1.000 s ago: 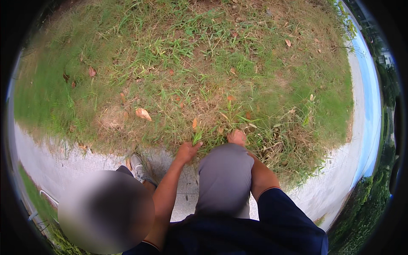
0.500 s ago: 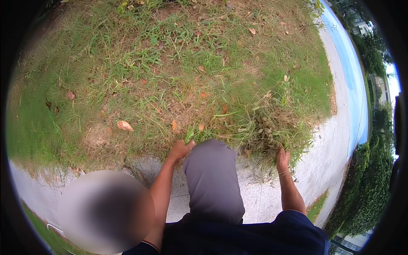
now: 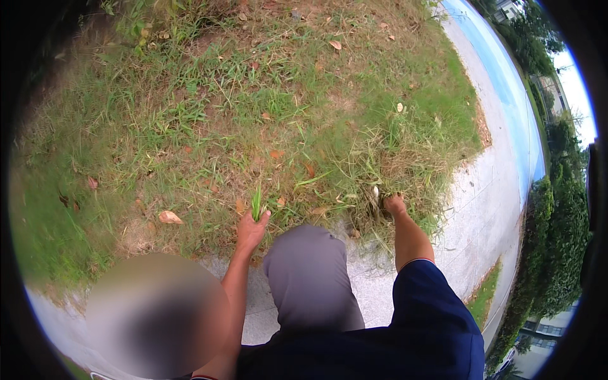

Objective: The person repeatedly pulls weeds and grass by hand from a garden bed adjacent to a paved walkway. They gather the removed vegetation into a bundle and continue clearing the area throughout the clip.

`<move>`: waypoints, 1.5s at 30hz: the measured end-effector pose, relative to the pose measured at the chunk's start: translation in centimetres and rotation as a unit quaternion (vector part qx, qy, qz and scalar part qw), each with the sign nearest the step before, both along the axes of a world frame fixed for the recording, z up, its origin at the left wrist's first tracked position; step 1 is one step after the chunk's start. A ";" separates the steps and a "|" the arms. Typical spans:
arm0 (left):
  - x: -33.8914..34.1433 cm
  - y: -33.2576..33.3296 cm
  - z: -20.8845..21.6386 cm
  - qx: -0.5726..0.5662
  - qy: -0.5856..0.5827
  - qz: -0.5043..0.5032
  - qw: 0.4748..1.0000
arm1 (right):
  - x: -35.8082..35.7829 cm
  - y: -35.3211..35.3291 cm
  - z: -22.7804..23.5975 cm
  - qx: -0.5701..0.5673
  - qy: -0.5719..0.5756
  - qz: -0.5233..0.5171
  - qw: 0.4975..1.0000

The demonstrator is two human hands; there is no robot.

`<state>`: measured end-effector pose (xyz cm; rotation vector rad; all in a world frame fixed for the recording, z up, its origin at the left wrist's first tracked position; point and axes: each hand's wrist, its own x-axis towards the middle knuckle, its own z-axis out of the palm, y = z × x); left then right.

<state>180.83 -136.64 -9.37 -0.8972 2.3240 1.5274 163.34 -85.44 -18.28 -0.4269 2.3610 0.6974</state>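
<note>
My left hand [image 3: 251,232] is closed around a small tuft of bright green grass blades [image 3: 256,206], which point up and away from me. It is just above the near edge of the lawn, left of my knee. To the right, my right hand [image 3: 394,204] reaches into a loose heap of pulled grass [image 3: 418,170], mixed green and dry straw colour, at the lawn's edge. Its fingers curl into the stems and are partly hidden by them. A small pale object [image 3: 376,190], too small to name, shows beside that hand.
My knee in grey trousers [image 3: 307,272] rises between my arms. Patchy grass [image 3: 209,126] with brown fallen leaves [image 3: 170,217] stretches ahead. Pale paving [image 3: 472,221] borders it on the near and right sides, with a blue strip [image 3: 500,69] and a hedge [image 3: 541,253] beyond. A blurred round patch covers the lower left.
My left hand has lifted off the grass to the left, its green tuft now upright. My right hand has pushed forward and inward, and the grass heap has shifted forward with it.
</note>
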 end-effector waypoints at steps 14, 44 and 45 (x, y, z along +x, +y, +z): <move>0.2 1.4 -0.3 -0.095 -0.040 -0.080 0.991 | 9.4 -7.0 31.0 -0.145 0.198 -0.205 0.948; 2.2 -7.6 -0.5 0.035 -0.001 0.315 0.948 | 9.9 -31.8 11.6 -0.403 0.024 -0.217 0.889; 2.5 -7.7 -1.2 0.015 -0.007 0.288 0.957 | 10.4 -32.7 11.0 -0.384 0.055 -0.121 0.914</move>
